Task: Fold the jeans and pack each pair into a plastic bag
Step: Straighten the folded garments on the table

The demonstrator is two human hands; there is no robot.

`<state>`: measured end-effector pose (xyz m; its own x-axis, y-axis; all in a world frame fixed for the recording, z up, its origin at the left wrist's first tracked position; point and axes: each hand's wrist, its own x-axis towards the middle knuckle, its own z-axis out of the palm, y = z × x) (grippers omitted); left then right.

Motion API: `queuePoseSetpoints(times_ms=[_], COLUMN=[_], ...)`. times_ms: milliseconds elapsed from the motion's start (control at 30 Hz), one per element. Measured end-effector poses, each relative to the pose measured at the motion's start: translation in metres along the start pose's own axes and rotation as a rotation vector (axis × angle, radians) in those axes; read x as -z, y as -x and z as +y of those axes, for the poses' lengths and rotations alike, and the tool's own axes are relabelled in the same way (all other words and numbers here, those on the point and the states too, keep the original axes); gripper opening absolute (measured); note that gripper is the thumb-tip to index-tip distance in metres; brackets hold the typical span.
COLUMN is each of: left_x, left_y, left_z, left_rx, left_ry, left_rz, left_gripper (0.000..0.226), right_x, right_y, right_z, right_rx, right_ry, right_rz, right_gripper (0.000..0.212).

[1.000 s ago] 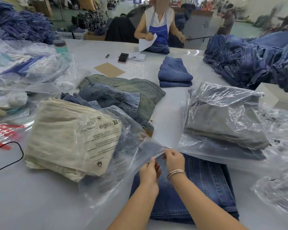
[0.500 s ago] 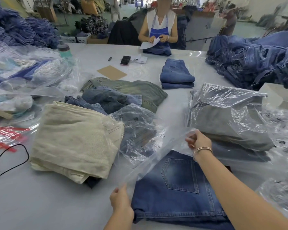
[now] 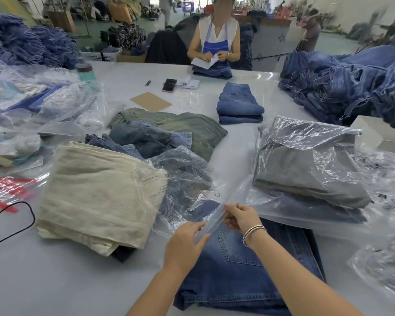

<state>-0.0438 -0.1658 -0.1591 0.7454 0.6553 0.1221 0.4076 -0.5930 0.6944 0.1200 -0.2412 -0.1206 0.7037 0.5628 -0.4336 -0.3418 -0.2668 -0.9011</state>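
Observation:
A folded pair of dark blue jeans (image 3: 242, 277) lies on the table right in front of me, back pocket up. Above its far end I hold the edge of a clear plastic bag (image 3: 185, 192), which trails away to the left over other clothes. My left hand (image 3: 185, 245) pinches the bag's edge from the left. My right hand (image 3: 242, 218), with bracelets on its wrist, pinches the same edge from the right. The two hands are close together.
A folded cream garment (image 3: 94, 195) lies to the left, loose jeans (image 3: 160, 133) behind it. Bagged grey jeans (image 3: 306, 165) are stacked at right. Folded blue jeans (image 3: 240, 103) sit mid-table, a denim heap (image 3: 351, 83) far right. A person (image 3: 214, 39) works opposite. A black cable (image 3: 14, 226) curls at left.
My hands, spread wide apart along the bag's edge half a second ago, have come back together over the jeans' far end, still holding the plastic.

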Motion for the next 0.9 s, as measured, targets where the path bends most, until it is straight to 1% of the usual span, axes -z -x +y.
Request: queuePoseSetpoints(times_ms=[67,100,133,233,300,333,367,400,433,467,500,567,600,633,667,700,733,800,867,900], left_x=[0.000,0.000,0.002,0.011,0.026,0.037,0.050,0.064,0.080,0.096,0.111,0.140,0.153,0.162,0.166,0.165,0.160,0.138,0.113,0.102], left_y=[-0.007,-0.012,-0.015,-0.025,-0.035,-0.041,-0.048,-0.057,-0.065,-0.073,-0.080,-0.090,-0.094,-0.096,-0.100,-0.102,-0.104,-0.103,-0.100,-0.097], left_z=[0.005,0.007,0.009,0.003,-0.004,-0.007,-0.007,-0.006,-0.002,0.004,0.013,0.031,0.039,0.045,0.050,0.053,0.054,0.047,0.028,0.017], left_rx=[0.067,0.122,0.184,0.434,0.642,0.719,0.760,0.758,0.710,0.625,0.514,0.234,0.060,-0.112,-0.244,-0.324,-0.350,-0.298,-0.176,-0.110], left_ry=[0.112,0.203,0.309,0.627,0.856,0.977,1.075,1.135,1.157,1.143,1.081,0.814,0.656,0.503,0.353,0.221,0.112,-0.043,-0.105,-0.114], left_rz=[-0.024,-0.043,-0.056,0.001,0.101,0.178,0.270,0.358,0.432,0.495,0.557,0.703,0.763,0.779,0.748,0.676,0.569,0.318,0.117,0.049], left_gripper=[0.020,0.012,0.009,0.019,0.021,0.021,0.020,0.018,0.018,0.018,0.020,0.021,0.020,0.018,0.021,0.027,0.030,0.029,0.028,0.029], right_x=[0.000,0.000,0.001,0.006,0.014,0.019,0.024,0.030,0.032,0.032,0.028,0.018,0.015,0.015,0.019,0.025,0.031,0.037,0.036,0.033], right_y=[0.000,0.001,0.000,0.000,-0.003,-0.004,-0.004,-0.004,-0.004,-0.003,-0.002,-0.007,-0.010,-0.013,-0.017,-0.021,-0.025,-0.033,-0.042,-0.047], right_z=[-0.001,-0.001,0.000,0.003,0.004,0.006,0.008,0.010,0.009,0.006,0.002,-0.002,-0.002,0.003,0.010,0.018,0.025,0.033,0.035,0.035], right_rx=[0.018,0.032,0.049,0.119,0.157,0.179,0.200,0.218,0.230,0.221,0.178,0.050,0.021,0.034,0.068,0.086,0.075,0.032,0.018,0.028], right_ry=[0.001,0.009,0.021,0.061,0.061,0.076,0.101,0.119,0.115,0.076,0.006,-0.056,-0.003,0.127,0.305,0.514,0.722,1.007,1.155,1.203], right_rz=[0.006,0.007,0.006,-0.006,0.011,0.051,0.104,0.138,0.128,0.071,-0.004,-0.100,-0.104,-0.087,-0.074,-0.081,-0.096,-0.130,-0.165,-0.183], right_gripper=[0.027,0.028,0.028,0.027,0.024,0.024,0.025,0.025,0.024,0.021,0.018,0.018,0.017,0.014,0.017,0.031,0.048,0.074,0.089,0.094])
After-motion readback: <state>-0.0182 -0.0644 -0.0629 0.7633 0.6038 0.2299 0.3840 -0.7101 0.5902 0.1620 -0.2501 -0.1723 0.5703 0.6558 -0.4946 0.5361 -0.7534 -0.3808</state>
